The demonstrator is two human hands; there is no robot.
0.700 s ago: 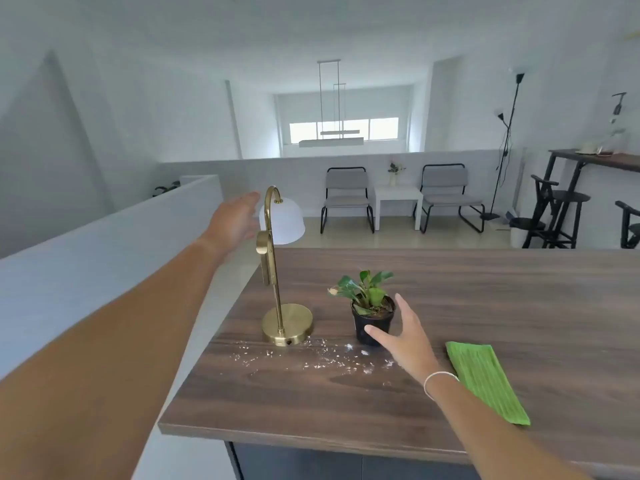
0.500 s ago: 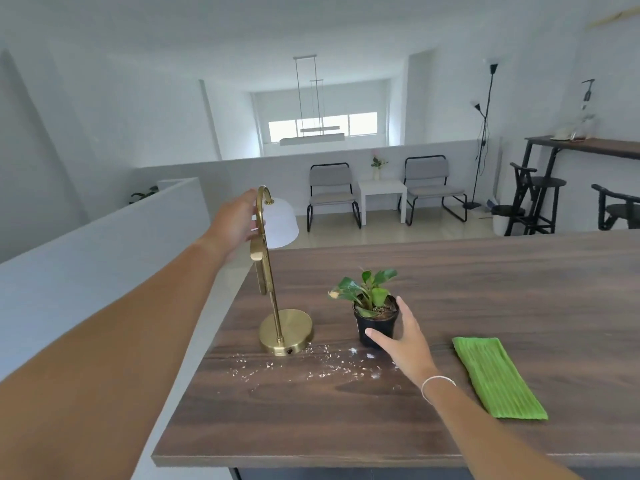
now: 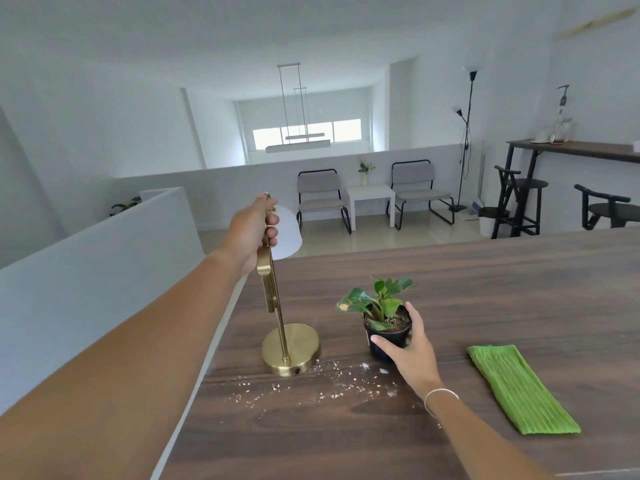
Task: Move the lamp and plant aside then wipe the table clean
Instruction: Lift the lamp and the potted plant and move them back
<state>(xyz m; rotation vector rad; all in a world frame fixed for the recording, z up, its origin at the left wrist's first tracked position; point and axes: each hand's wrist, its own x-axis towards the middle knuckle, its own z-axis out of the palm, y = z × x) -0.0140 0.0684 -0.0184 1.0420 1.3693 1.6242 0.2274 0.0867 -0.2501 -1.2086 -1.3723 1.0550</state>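
Dark wood surface (image 3: 485, 306), white crumbs (image 3: 332, 386) scattered: left hand (image 3: 251, 233) grips brass lamp (image 3: 277, 317) stem, right hand (image 3: 412, 355) clasps black-potted green plant (image 3: 381, 317).

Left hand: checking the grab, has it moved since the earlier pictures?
Yes. The left hand has closed in rightward onto the lamp stem near the top; earlier it was open beside it.

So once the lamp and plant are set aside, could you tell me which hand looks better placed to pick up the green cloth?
Probably the right hand: it grips the plant pot, next to the green cloth. The left hand holds the lamp stem at the table's far left.
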